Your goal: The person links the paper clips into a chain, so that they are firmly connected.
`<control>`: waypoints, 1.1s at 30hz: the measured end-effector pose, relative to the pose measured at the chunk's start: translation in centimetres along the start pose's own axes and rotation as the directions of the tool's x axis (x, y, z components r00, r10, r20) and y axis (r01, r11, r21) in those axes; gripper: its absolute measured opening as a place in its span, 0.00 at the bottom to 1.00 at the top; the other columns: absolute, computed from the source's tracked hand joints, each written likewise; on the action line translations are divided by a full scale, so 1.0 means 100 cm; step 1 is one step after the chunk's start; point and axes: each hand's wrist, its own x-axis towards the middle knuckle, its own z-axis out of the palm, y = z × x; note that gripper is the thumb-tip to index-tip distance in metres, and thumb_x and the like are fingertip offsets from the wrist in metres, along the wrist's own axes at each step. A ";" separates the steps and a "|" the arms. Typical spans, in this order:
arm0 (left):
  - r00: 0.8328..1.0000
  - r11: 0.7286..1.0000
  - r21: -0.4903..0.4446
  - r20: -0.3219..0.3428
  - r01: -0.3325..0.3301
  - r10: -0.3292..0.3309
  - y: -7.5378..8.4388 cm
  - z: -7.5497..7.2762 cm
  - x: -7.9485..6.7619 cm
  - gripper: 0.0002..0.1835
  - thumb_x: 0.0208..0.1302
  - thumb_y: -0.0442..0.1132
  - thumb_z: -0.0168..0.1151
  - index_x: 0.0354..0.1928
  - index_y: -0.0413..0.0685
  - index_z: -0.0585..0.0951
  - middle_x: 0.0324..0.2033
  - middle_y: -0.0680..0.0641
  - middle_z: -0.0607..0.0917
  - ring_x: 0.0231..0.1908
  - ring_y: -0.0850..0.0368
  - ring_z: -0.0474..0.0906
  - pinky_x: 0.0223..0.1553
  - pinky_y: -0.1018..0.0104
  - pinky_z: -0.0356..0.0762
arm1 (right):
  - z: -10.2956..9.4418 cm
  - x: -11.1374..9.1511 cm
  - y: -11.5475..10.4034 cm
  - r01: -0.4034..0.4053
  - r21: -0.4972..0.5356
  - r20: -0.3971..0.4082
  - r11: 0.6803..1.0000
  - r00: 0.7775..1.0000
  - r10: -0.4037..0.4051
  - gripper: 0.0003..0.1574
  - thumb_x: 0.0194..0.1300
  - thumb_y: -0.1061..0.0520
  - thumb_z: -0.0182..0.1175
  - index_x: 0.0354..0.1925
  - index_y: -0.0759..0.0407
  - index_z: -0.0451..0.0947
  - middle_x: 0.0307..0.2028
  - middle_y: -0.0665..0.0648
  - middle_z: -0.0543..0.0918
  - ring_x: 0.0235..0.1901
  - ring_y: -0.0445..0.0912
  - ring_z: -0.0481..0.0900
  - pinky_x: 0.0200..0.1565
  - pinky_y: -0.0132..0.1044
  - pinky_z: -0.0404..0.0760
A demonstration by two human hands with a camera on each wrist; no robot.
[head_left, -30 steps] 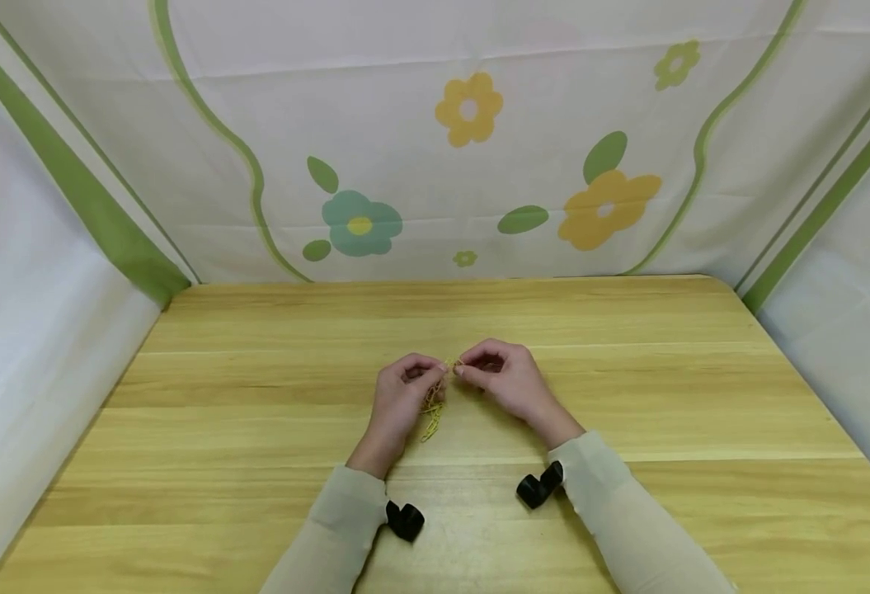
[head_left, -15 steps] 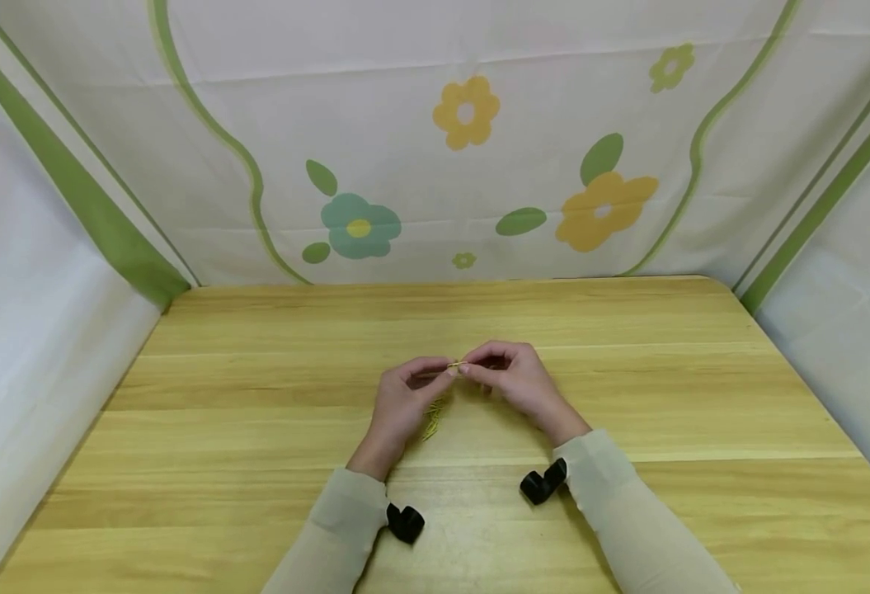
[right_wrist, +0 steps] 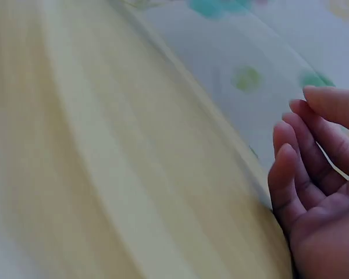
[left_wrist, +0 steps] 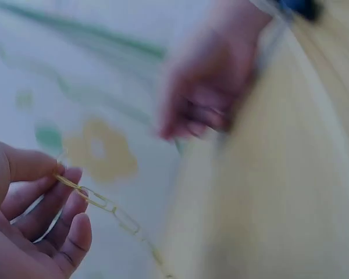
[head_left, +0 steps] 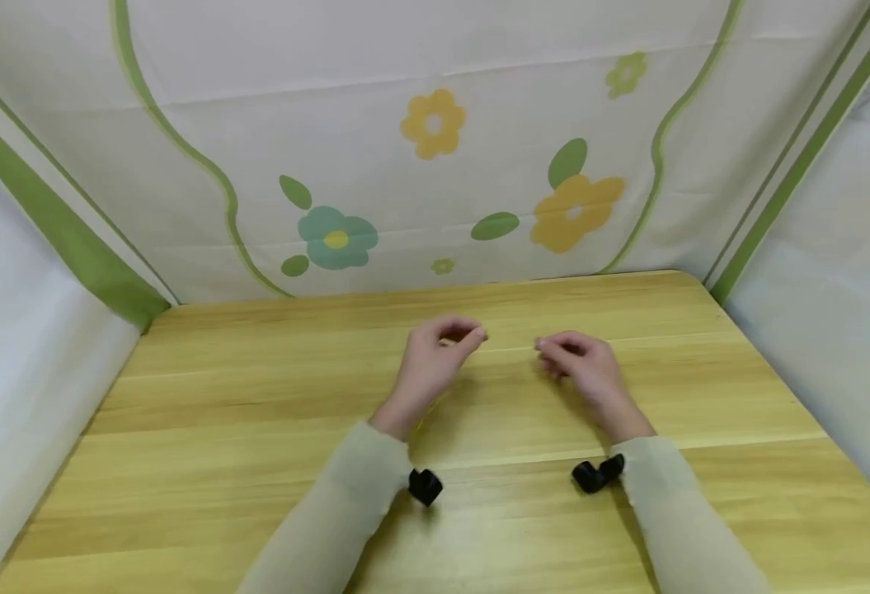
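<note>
My left hand (head_left: 431, 360) is raised over the table and pinches one end of a yellow paper clip chain (left_wrist: 109, 206) between thumb and index finger. In the left wrist view the linked clips hang down from the fingertips in a curve; the head view shows little of them, as the hand covers most. A short way to the right, my right hand (head_left: 589, 370) is held apart from the chain. Its fingers (right_wrist: 286, 168) are loosely curled with the thumb near the index fingertip, and nothing shows between them.
Both hands are above a wood-grain table (head_left: 182, 478). A white flowered cloth (head_left: 375, 148) rises along its back edge, with more cloth at both sides. Black wrist cameras (head_left: 425, 487) sit on the sleeves.
The hands were together at the chain; now they are apart, the right hand having let go and moved right. The left hand has moved slightly up and away, keeping the chain. The head view shifted.
</note>
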 end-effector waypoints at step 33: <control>0.885 0.829 -0.551 -0.334 0.095 -0.323 -0.070 -0.026 -0.023 0.11 0.79 0.30 0.62 0.55 0.27 0.81 0.43 0.37 0.89 0.39 0.53 0.90 0.42 0.63 0.91 | -0.013 0.005 -0.015 -0.092 -0.731 -0.080 0.676 0.996 0.049 0.35 0.66 0.24 0.68 0.49 0.50 0.89 0.46 0.56 0.91 0.44 0.50 0.86 0.43 0.41 0.79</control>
